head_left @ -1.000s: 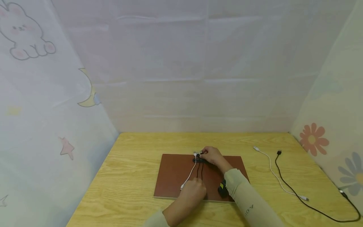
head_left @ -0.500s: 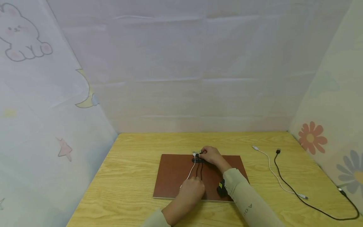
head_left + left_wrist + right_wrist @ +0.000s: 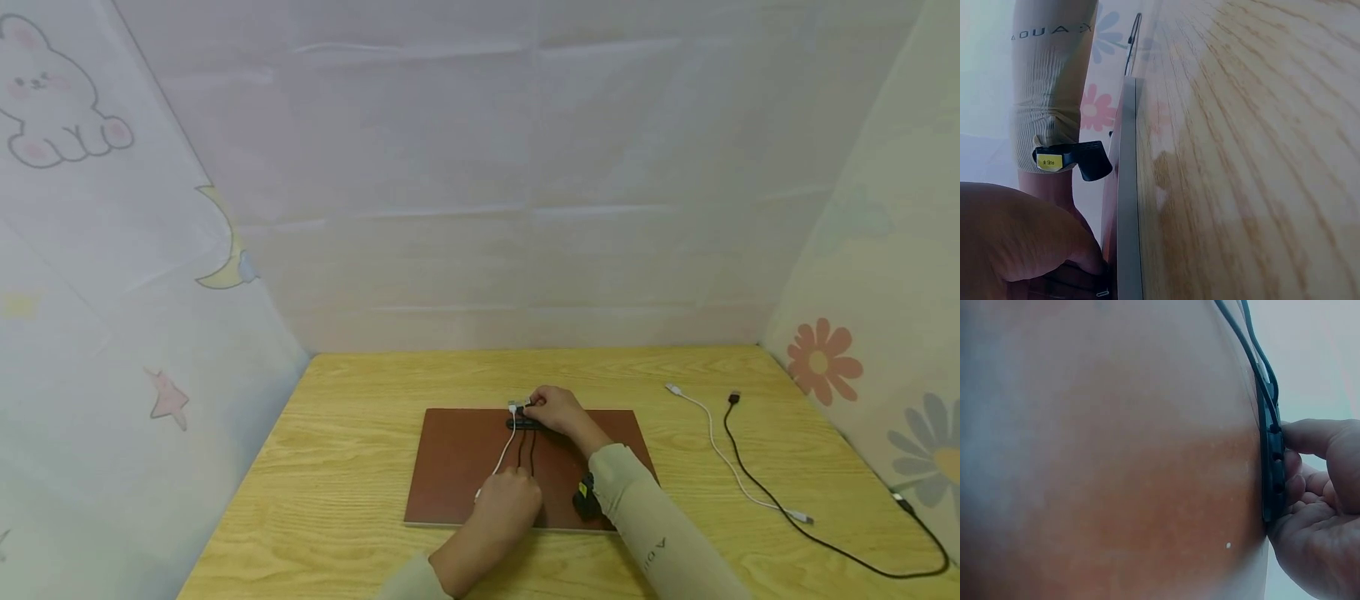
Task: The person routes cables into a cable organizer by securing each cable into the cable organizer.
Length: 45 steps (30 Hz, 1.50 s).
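- Landmark: the brown board [image 3: 450, 467], lying flat on the wood-grain table [image 3: 337, 467].
- Black cable holder [image 3: 517, 424]: on the far part of the brown board, near the middle of its far edge. The right wrist view shows notches along its side.
- Pair of black cables [image 3: 532, 454]: extends from the holder across the middle of the brown board toward its near edge.
- White cable [image 3: 504, 454]: upper plug at the holder, by the far edge of the brown board; lower plug on the near half of the board, beside the left hand.
- Hands, right [image 3: 561, 412]: at the far edge of the brown board, fingers bent, thumb and finger pinching a black cable end at the holder.
- Hands, left [image 3: 510, 504]: over the near half of the brown board, fingers curled. The black cables lead to the fingers; whether they are gripped cannot be told, the underside being hidden.
- Black wrist device [image 3: 585, 496]: yellow label, mounted at the right sleeve [image 3: 645, 517], above the right part of the brown board.
- Loose white cable [image 3: 716, 442]: on the table, right of the brown board.
- Loose black cable [image 3: 780, 512]: also right of the brown board, crossing the loose white cable near its lower plug.
- Pale back wall [image 3: 420, 167]: beyond the brown board, behind the table.
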Motion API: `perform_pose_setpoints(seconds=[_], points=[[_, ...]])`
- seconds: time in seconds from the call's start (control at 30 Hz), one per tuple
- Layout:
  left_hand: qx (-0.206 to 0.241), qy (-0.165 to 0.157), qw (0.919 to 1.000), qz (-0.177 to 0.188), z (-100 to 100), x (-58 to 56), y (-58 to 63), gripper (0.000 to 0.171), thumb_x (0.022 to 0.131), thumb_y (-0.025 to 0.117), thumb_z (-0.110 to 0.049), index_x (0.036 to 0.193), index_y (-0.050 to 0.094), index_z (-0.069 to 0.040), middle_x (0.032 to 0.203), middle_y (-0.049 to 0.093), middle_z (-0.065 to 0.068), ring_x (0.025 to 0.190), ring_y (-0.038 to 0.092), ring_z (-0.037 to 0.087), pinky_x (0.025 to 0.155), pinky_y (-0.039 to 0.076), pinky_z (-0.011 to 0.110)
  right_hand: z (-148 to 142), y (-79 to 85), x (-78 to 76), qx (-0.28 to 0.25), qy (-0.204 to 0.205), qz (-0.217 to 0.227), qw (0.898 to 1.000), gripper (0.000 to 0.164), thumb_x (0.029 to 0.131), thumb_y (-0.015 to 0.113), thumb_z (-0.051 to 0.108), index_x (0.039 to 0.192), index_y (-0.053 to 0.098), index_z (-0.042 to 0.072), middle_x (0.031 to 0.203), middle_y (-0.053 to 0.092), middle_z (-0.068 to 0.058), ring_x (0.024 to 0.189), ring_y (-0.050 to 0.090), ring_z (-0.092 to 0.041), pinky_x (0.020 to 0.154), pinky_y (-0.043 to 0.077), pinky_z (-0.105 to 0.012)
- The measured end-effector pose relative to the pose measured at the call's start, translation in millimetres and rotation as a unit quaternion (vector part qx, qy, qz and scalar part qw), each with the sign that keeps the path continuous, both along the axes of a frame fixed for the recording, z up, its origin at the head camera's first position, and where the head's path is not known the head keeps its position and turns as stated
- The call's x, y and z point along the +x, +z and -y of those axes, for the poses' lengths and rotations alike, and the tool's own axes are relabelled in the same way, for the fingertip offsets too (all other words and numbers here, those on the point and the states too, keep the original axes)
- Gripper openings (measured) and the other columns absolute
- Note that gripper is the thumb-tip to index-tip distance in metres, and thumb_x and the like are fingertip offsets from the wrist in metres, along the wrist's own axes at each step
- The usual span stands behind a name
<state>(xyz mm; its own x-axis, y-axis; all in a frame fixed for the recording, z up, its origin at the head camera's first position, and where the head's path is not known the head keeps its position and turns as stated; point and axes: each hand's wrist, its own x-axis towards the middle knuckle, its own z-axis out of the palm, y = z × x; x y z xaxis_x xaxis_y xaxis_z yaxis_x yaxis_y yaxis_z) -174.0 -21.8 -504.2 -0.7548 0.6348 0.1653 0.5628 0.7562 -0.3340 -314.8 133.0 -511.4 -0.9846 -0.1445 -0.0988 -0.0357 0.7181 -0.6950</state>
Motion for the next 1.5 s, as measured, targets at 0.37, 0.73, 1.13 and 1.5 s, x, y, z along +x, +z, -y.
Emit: perform_pose_setpoints(seconds=[0.37, 0.73, 1.13, 1.5], points=[[0.007, 0.003, 0.9998, 0.017, -2, -0.7, 0.2, 0.013, 0.092, 0.071, -0.021, 0.081, 0.077, -0.019, 0.073, 0.064, -0.003, 0.069, 0.06, 0.011, 0.051, 0.053, 0.028, -1, 2.8, 1.6, 0.003, -0.009, 0.002, 1.0, 0.023, 0.098, 0.066, 0.021, 0.113, 0.068, 0.003, 0.1, 0.066, -0.008, 0.083, 0.058, -0.021, 0.075, 0.05, -0.039], [0.009, -0.003, 0.9999, 0.012, -3, -0.8, -1.4, 0.013, 0.092, 0.071, -0.021, 0.079, 0.076, -0.018, 0.073, 0.064, -0.003, 0.069, 0.06, 0.011, 0.051, 0.053, 0.028, -8, 2.4, 3.5, 0.007, -0.016, -0.002, 1.0, 0.028, 0.098, 0.064, 0.027, 0.114, 0.069, 0.005, 0.108, 0.067, -0.011, 0.093, 0.062, -0.026, 0.08, 0.052, -0.045], [0.008, -0.007, 0.9996, -0.026, -1, 2.9, 0.9, 0.015, 0.089, 0.073, -0.02, 0.075, 0.074, -0.017, 0.068, 0.06, -0.003, 0.065, 0.059, 0.009, 0.048, 0.052, 0.026, -40, 18.1, -0.3, 0.001, -0.023, -0.021, 1.0, 0.035, 0.102, 0.059, 0.026, 0.126, 0.062, 0.001, 0.119, 0.065, -0.017, 0.104, 0.063, -0.032, 0.086, 0.053, -0.048], [0.018, -0.015, 0.9985, -0.05, 0, 1.6, -3.7, 0.021, 0.085, 0.076, -0.018, 0.065, 0.069, -0.016, 0.063, 0.059, -0.004, 0.059, 0.055, 0.007, 0.045, 0.051, 0.025, -90, 39.1, -3.3, 0.038, -0.028, -0.026, 0.999, 0.047, 0.104, 0.054, 0.029, 0.137, 0.053, -0.004, 0.134, 0.057, -0.026, 0.123, 0.054, -0.045, 0.097, 0.047, -0.057]])
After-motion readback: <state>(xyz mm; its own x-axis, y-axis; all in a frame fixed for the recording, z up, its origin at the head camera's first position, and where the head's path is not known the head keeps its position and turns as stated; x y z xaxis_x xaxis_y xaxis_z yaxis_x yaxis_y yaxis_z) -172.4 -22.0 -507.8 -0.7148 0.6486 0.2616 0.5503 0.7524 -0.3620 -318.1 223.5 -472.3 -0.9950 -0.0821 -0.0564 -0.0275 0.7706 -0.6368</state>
